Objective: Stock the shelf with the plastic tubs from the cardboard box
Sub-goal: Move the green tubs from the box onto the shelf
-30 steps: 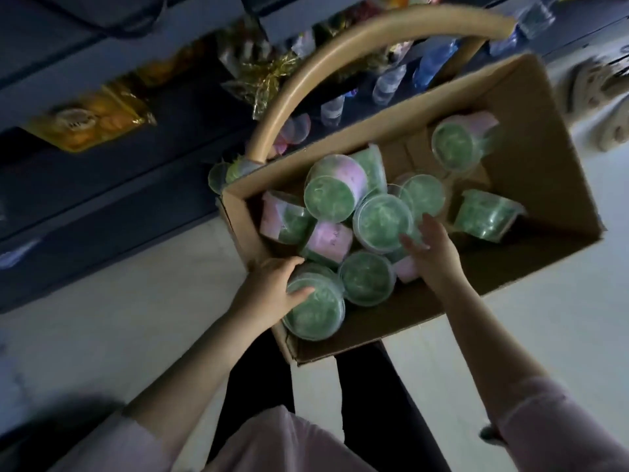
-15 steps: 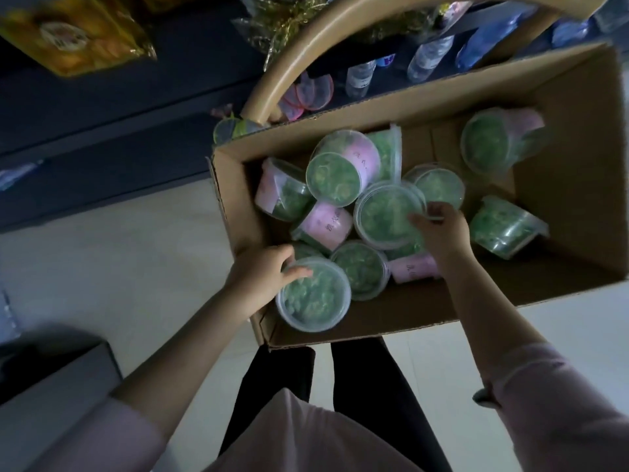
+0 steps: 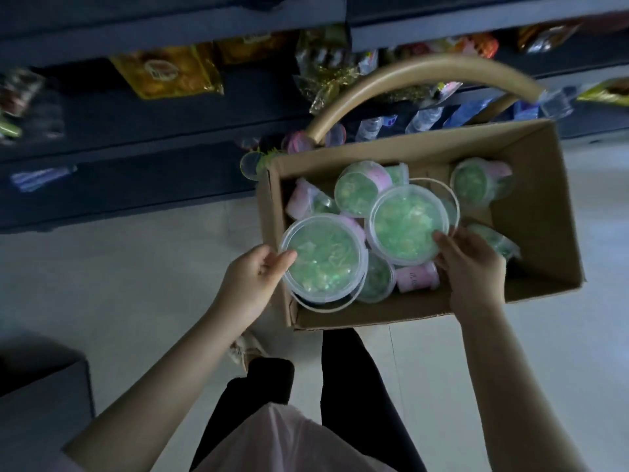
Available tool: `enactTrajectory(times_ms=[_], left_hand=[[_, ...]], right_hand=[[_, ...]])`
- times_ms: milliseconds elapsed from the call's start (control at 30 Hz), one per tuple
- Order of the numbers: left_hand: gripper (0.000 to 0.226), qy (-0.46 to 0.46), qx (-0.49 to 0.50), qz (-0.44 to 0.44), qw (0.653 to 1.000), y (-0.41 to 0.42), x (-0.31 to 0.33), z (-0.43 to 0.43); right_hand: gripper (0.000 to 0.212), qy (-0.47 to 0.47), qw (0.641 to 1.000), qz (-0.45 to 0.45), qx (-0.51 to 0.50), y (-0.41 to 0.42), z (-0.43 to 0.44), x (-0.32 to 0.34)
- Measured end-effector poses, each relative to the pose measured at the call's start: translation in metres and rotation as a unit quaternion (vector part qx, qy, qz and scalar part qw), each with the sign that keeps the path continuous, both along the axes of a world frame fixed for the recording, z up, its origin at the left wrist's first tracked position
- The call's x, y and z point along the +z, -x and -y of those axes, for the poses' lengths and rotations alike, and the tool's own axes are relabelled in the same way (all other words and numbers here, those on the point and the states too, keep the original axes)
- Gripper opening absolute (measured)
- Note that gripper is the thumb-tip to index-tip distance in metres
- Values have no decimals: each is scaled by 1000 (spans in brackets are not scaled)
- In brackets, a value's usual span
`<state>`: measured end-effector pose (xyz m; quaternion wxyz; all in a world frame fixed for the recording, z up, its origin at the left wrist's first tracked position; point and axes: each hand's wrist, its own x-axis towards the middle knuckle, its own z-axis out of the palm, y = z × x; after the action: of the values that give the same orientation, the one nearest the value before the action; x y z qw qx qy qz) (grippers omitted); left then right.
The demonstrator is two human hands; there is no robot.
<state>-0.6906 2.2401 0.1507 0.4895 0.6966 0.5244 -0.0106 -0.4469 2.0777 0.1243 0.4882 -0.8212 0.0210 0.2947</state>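
Hands (image 3: 252,281) (image 3: 471,264) each around a tub; lower tubs (image 3: 376,282) half hidden

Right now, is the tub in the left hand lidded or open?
Lidded. The tub held by the left hand shows a clear lid seated flat across its rim, green contents visible beneath it, thumb resting on the lid's edge.

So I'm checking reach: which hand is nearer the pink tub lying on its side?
Right hand, just beside the pink tub. Left hand is across the box.
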Motion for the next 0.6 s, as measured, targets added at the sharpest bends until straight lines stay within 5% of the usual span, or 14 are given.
enactTrajectory(times_ms=[167,400,600], left_hand=[[51,-41,75,82,993,71,81,-9],[69,-57,243,201,947,192,195,-38],[25,-71,309,317,894,268,289,-77]], right_hand=[[24,-100,994,0,-46,67,-23,99],[32,-300,942,-126,-85,180,-64,226],[57,-383,918,-104,-3,239,-120,318]])
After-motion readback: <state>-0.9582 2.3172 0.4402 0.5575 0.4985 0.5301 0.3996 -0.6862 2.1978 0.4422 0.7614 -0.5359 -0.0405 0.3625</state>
